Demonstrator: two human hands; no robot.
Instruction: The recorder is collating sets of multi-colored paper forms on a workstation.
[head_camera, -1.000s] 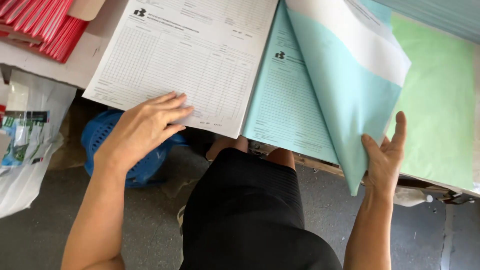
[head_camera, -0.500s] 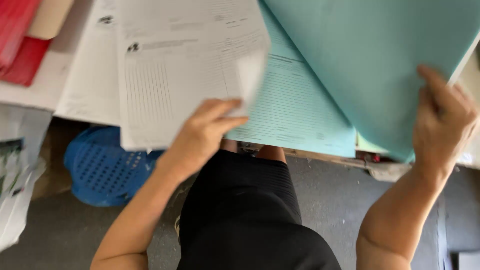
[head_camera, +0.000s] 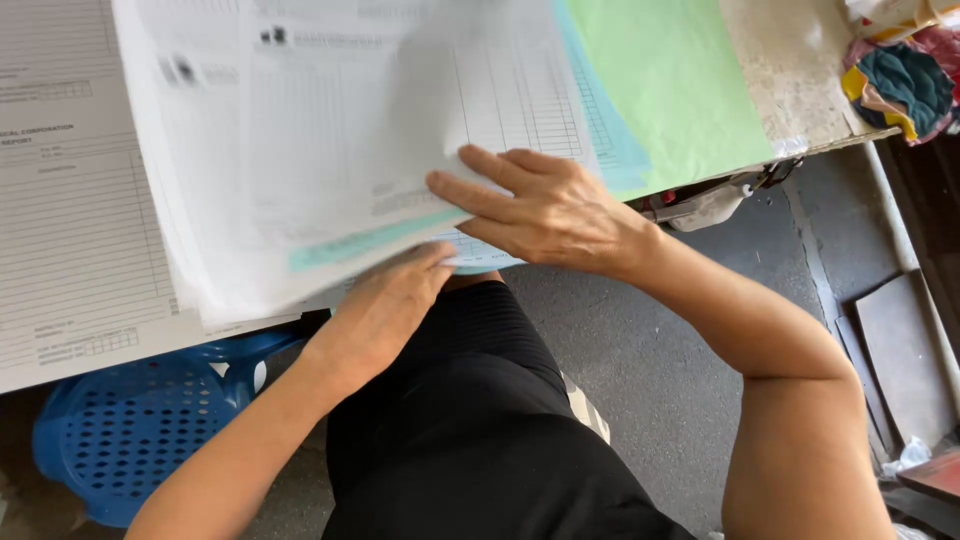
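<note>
1. At the table's near edge, the right hand lies open and flat, fingers spread, pressing down on a loose white printed sheet that is blurred in the head view.
2. Below it, the left hand reaches under the overhanging papers, fingers loosely curled against their underside; whether it pinches a sheet cannot be told.
3. Under the white sheet a pale blue sheet shows as a thin strip, and a green sheet lies further right on the table.
4. Much of the stack hangs past the edge, so a light press could let sheets slide off toward the blue plastic basket or the floor.
5. Sheets lying askew could crease or get out of order if the hands shift unevenly.
6. Another printed form at the left also overhangs and could be dragged along.
</note>
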